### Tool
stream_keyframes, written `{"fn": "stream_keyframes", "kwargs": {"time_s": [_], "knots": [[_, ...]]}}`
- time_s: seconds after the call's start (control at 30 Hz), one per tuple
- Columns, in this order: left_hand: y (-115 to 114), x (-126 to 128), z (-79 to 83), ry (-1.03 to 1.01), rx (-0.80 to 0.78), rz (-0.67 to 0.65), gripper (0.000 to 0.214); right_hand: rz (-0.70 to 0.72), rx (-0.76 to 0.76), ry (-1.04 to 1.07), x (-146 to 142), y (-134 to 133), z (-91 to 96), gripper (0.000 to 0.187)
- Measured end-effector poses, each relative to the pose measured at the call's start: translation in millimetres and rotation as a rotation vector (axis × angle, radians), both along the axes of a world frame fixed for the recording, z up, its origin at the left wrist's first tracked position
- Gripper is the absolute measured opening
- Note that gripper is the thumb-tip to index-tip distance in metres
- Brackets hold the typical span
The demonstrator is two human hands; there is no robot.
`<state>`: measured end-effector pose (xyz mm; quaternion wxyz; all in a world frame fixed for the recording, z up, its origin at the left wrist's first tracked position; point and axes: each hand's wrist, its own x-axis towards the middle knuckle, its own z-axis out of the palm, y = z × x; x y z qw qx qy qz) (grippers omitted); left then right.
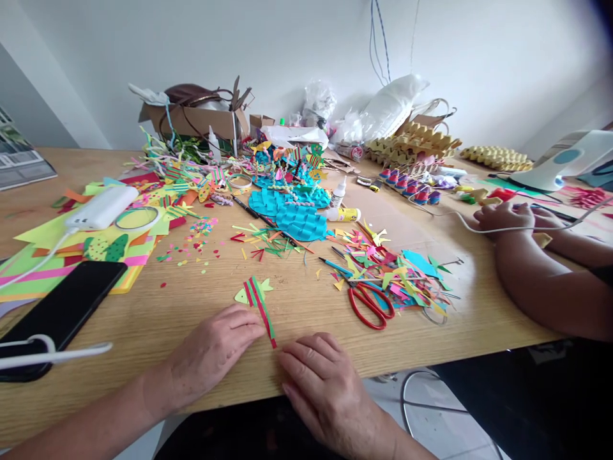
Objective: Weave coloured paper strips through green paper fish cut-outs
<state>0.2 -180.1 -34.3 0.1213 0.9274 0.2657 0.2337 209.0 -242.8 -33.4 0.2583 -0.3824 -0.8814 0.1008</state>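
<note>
A small light-green paper fish (242, 296) lies flat on the table in front of me. Red and green paper strips (261, 305) cross its body, their long ends trailing toward me. Just left of these ends is my left hand (215, 348), fingers bent and together, tips down by the strips; anything under them is hidden. My right hand (328, 390) rests at the table's front edge, just right of the strip ends, its fingers loosely curved and thumb apart, with nothing visible in it. Red-handled scissors (371, 306) lie to the right, beside a heap of paper scraps (397, 271).
On the left are a black phone (67, 313), a white power bank (105, 207) and coloured paper sheets (138, 262). Glue bottles (343, 214) stand and lie behind, near a blue paper piece (299, 220). At right, another person's arms (531, 262) rest beside a white cable (467, 227).
</note>
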Motion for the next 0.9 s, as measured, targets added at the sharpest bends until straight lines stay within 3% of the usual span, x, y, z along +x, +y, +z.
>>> {"fn": "stream_keyframes", "kwargs": {"time_s": [0.3,0.6,0.9], "knots": [[4,4,-5.3,0.087,0.065,0.012,0.03,0.045,-0.042,-0.128,-5,2,-2.1,0.032],[6,8,0.7,0.167,-0.114,0.013,0.02,0.05,-0.117,-0.121,-9,3,-4.2,0.041],[13,12,-2.4,0.212,-0.091,-0.049,0.011,0.024,-0.13,-0.075,-9,5,-2.4,0.038]]}}
